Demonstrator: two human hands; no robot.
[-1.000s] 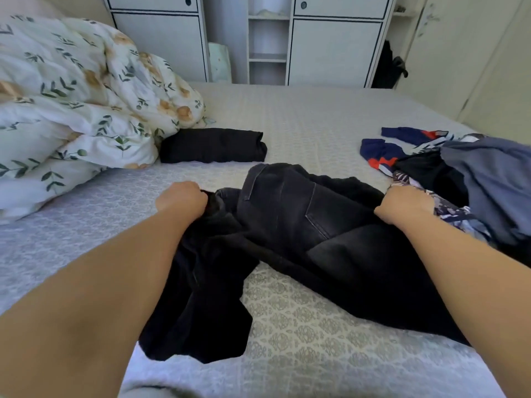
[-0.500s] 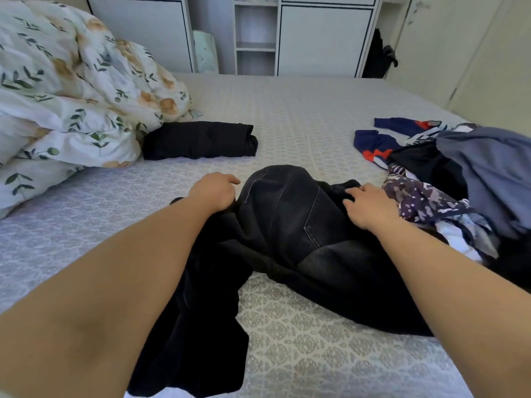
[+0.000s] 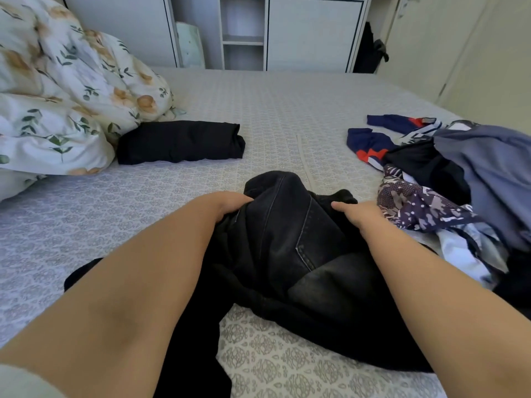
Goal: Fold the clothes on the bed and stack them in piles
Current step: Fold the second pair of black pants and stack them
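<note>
Both hands gather the waist of black jeans on the bed, closer together than a second ago.

I see my left hand (image 3: 227, 203) and right hand (image 3: 359, 215) drawn inward since a second ago, bunching the black jeans (image 3: 290, 248); folding looks barely begun. Left fingers (image 3: 240, 203) are clamped on the denim; right fingers (image 3: 340, 207) press it, grip unclear. The jeans lie mid-bed (image 3: 287, 104), waist pointing away, legs trailing toward me. A folded black garment (image 3: 179, 142) sits far left; the unfolded pile (image 3: 459, 179) right.
</note>
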